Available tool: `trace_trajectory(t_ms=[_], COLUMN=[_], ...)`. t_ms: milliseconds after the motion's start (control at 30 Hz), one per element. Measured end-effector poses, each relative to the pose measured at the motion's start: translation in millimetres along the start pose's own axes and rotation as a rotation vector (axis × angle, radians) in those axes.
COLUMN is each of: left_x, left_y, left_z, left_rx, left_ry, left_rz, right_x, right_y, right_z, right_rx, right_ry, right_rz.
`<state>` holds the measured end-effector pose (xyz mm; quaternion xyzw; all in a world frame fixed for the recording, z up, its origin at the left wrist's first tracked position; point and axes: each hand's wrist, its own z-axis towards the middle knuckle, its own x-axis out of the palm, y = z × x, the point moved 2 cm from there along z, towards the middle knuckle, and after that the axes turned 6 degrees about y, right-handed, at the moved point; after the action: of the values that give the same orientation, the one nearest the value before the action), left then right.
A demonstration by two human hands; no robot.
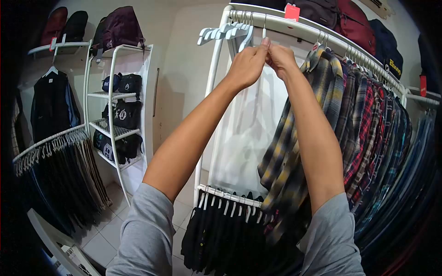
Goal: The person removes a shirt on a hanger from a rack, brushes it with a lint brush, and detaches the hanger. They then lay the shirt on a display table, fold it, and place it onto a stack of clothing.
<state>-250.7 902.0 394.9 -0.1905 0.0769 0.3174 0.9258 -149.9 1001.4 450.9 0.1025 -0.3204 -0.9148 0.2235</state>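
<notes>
Fingers [265, 42] of left hand [248, 66] and right hand [281, 59] pinched together round white hanger [264, 33], apparently steadying its hook on rail [294, 23].

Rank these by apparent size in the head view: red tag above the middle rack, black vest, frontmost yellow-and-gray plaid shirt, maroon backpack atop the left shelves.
1. Plaid shirt, even partly hidden by an arm
2. Black vest
3. Maroon backpack
4. Red tag
</notes>
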Motion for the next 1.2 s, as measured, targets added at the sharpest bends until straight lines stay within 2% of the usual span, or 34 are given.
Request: trace_trajectory(t_ms=[100, 267, 367, 467, 567, 600, 700, 767, 833, 933, 1000, 1133, 1200], left_x=[-0.9, -13.2, -17.2, -12.6, -13.1, -15.6, -21.0, -9.1, 2.3, 5.6, 3.5, -22.5, -42.0], left_y=[-0.9, 6.7, 8.9, 8.8, -0.6, -2.5, -31.6, -48.6, -82.5, -133.7, -176.0, -271.0, -323.6], left_z=[-8.1, -10.9, -14.1, -26.3, -57.3, -74.4, -154.0, -227.8, -308.7, -416.9, -478.0, -560.0, -582.9], left_rx=[0.002, -0.122, -0.124, -0.077, -0.039, -0.066, -0.184, -0.234, -0.372, -0.623, -0.889, -1.122, -1.157], left_ry=[-0.044, -0.054, -0.069, -0.161, -0.159, -0.167, -0.132, -0.240, -0.251, -0.281, -0.208, -0.435, -0.516], left_rz=[-0.014, 0.085, 0.066, 0.067, 0.059, 0.097, 0.106, -0.057, -0.083, 0.081, 0.164, 0.314, 0.445], right_x=[2.4, 14.8, 20.0, 26.4, 27.6, 26.6, 32.7, 38.2, 47.3, 65.2, 75.7, 114.6, 145.2], right_y=[-9.2, -15.1, -19.8, -24.9, -28.2, -41.7, -27.5, -33.4, -38.3, -62.6, -61.1, -31.8, -6.3], right_z=[4.8, 20.2, 18.2, -3.6, -54.5, -66.9, -175.6, -248.3, -324.9, -425.5, -483.8, -564.5, -596.8], right_rx=[0.007, 0.083, 0.055, 0.039, 0.025, -0.065, -0.027, -0.045, 0.156, 0.244, 0.358, 0.539, 0.551], right_ry=[0.025, 0.106, 0.129, 0.123, 0.079, -0.006, 0.106, 0.247, 0.421, 0.567, 0.655, 0.855, 0.957], right_rz=[0.016, -0.096, -0.081, -0.040, -0.078, -0.139, -0.043, -0.016, 0.137, 0.226, 0.308, 0.419, 0.500])
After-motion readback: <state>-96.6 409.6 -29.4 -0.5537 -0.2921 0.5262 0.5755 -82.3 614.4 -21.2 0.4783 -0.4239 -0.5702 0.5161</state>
